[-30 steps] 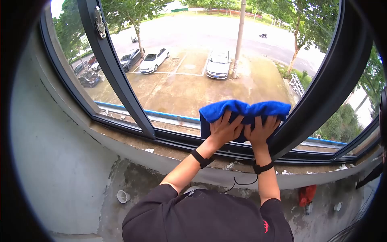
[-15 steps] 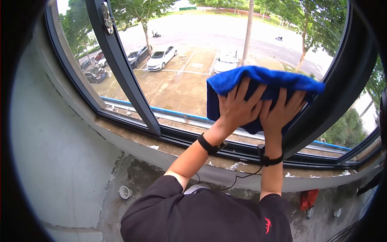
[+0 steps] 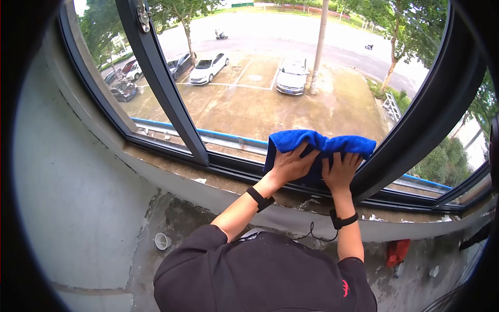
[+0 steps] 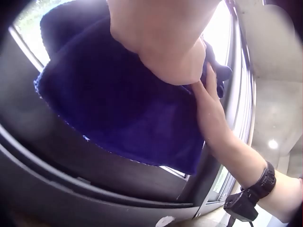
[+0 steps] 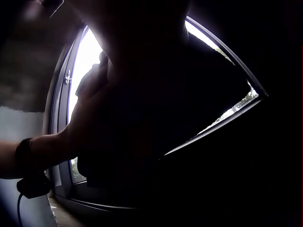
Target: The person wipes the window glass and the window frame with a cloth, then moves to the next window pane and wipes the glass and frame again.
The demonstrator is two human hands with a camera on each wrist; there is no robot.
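A blue cloth [image 3: 335, 143] lies against the lower right part of the window pane [image 3: 249, 112], down by the bottom frame. My left hand [image 3: 292, 165] presses on the cloth with its fingers extended and spread. Close beside it, my right hand [image 3: 340, 174] rests on the same cloth, fingers pointing up the pane. In the left wrist view the cloth [image 4: 118, 109] hangs below the hands, its lower edge over the dark frame. The right wrist view is very dark, and most of the cloth and right hand are lost in shadow there.
A thick dark window post [image 3: 410, 130] stands right of the cloth, and a thinner one [image 3: 166, 93] with a latch [image 3: 143, 20] to the left. Below runs a rough sill [image 3: 228, 188] with white debris. A white cup [image 3: 162, 241] and a red bag [image 3: 397, 252] are below.
Both hands took the cloth up and rightward across the pane, then brought it back down to the bottom frame. They stayed on the cloth throughout.
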